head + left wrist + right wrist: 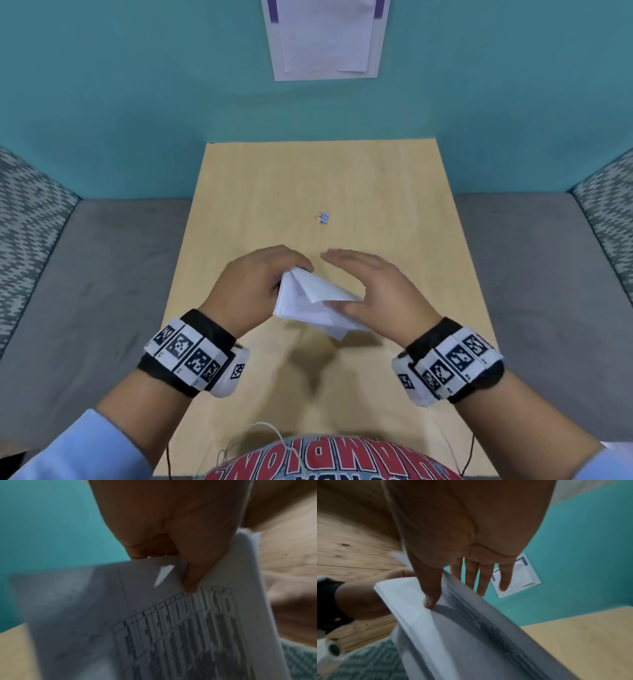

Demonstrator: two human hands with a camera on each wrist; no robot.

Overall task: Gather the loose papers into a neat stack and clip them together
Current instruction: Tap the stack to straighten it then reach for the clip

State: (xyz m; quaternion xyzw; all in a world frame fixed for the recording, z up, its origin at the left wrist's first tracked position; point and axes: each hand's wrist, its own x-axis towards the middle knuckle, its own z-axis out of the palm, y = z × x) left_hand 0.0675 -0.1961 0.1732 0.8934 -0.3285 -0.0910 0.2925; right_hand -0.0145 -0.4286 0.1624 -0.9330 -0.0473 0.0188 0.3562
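Note:
A loose bundle of white papers [310, 301] is held above the wooden table [376, 192], its sheets fanned and uneven. My left hand [260, 281] grips the bundle's left end, thumb on the printed sheet [188, 622]. My right hand [373, 291] has straight fingers; its thumb [429, 595] rests on the papers' [440, 628] edge, the other fingers stretch past them. A small binder clip [323, 217] lies alone on the table beyond both hands.
A teal wall [137, 85] rises behind the table with a paper notice [325, 37] taped to it. Grey bench seating [113, 274] flanks the table on both sides. Thin cables [267, 431] hang near the table's front edge.

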